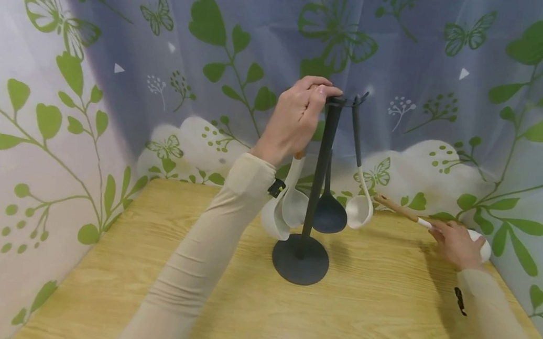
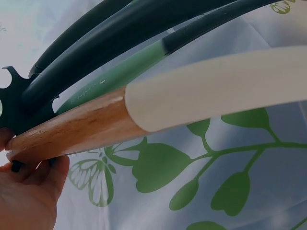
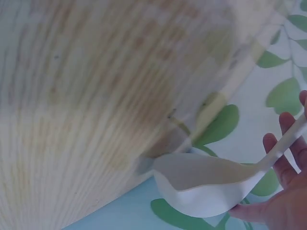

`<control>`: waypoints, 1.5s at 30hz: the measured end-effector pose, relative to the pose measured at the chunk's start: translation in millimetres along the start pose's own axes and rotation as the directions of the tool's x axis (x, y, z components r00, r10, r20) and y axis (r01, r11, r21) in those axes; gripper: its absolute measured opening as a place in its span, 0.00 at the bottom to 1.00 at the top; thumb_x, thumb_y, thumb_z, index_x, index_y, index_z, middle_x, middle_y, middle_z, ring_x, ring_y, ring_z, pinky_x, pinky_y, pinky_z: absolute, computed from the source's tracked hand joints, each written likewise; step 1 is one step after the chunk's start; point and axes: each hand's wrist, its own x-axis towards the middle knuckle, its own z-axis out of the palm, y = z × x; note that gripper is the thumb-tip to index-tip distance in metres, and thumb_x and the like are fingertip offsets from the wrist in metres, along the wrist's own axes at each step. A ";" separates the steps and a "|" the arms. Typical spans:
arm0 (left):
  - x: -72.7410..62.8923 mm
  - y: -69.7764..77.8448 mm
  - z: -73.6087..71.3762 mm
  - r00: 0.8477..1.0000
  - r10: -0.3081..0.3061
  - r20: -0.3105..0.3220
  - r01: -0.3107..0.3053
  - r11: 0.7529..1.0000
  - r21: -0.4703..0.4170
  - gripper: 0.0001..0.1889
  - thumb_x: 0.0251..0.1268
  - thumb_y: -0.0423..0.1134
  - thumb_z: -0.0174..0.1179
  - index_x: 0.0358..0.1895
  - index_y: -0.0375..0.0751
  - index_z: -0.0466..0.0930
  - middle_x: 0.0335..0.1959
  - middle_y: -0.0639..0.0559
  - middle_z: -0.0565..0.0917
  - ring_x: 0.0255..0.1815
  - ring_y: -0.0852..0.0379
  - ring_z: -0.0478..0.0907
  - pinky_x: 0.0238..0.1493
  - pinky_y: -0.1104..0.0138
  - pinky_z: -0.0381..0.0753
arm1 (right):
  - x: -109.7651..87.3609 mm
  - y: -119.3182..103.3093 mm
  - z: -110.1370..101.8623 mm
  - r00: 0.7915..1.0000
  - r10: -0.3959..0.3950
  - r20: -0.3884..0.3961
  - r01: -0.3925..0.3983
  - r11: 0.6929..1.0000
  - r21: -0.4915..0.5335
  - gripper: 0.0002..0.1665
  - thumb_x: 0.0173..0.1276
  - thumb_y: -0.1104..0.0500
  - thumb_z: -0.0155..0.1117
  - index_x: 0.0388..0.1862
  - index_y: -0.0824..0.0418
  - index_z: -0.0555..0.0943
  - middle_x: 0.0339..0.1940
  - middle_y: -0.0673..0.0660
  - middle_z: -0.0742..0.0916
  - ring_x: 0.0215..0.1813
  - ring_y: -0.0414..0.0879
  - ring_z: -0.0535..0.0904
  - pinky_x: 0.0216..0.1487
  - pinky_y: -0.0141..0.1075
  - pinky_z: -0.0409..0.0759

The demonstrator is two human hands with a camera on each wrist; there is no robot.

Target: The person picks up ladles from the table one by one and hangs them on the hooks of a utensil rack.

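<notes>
My left hand point(image 1: 299, 111) is at the top of a dark utensil stand point(image 1: 300, 261), fingers around the end of a wooden handle point(image 2: 76, 124) with a white shaft. This white-and-wood utensil hangs at the stand's left side; which of the two white bowls there belongs to it is hard to tell. Off to the right, my right hand point(image 1: 457, 245) holds a white ladle point(image 3: 206, 191) by its shaft near the bowl. Its wooden handle end point(image 1: 394, 206) points left toward the stand. In the right wrist view the thumb touches the bowl's underside.
A dark ladle point(image 1: 329, 215) and a white ladle with a dark upper handle point(image 1: 358, 212) hang on the stand's right side. Beneath is a wood-grain table point(image 1: 365, 312). A leaf-and-butterfly printed curtain point(image 1: 243, 31) encloses the back and sides.
</notes>
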 end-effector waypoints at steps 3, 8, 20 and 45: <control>-0.6 -0.2 -0.1 1.000 0.007 -0.005 -0.007 1.000 0.011 0.26 0.81 0.41 0.30 0.58 0.47 0.83 0.63 0.52 0.77 0.64 0.57 0.72 0.64 0.71 0.68 | 1.3 -5.0 -3.0 1.000 0.001 -0.016 -0.001 1.000 -0.004 0.23 0.79 0.51 0.50 0.60 0.66 0.75 0.47 0.76 0.80 0.49 0.77 0.72 0.46 0.86 0.52; -0.1 0.2 -1.5 1.000 0.020 -0.008 -0.020 0.999 0.028 0.26 0.81 0.41 0.30 0.58 0.46 0.83 0.62 0.51 0.77 0.64 0.57 0.72 0.64 0.71 0.68 | 3.0 -22.7 -3.3 0.991 -0.061 -0.117 0.066 0.997 0.044 0.21 0.78 0.54 0.52 0.60 0.67 0.75 0.36 0.70 0.82 0.34 0.65 0.77 0.29 0.60 0.71; -3.9 2.2 1.8 1.000 0.007 -0.030 -0.007 1.000 0.005 0.25 0.81 0.41 0.31 0.59 0.44 0.82 0.62 0.48 0.76 0.62 0.55 0.73 0.62 0.71 0.70 | 7.3 -61.1 -23.4 0.975 -0.141 -0.172 0.173 0.967 0.187 0.23 0.79 0.55 0.50 0.61 0.72 0.75 0.37 0.68 0.82 0.31 0.54 0.74 0.31 0.47 0.70; -3.5 3.6 3.9 0.998 0.026 -0.061 -0.026 1.000 0.003 0.25 0.81 0.40 0.32 0.57 0.44 0.83 0.61 0.48 0.77 0.62 0.54 0.74 0.60 0.71 0.71 | 1.8 -158.8 -66.5 0.950 -0.107 -0.294 0.211 0.913 0.349 0.19 0.79 0.52 0.50 0.59 0.60 0.79 0.34 0.62 0.86 0.29 0.43 0.71 0.30 0.37 0.68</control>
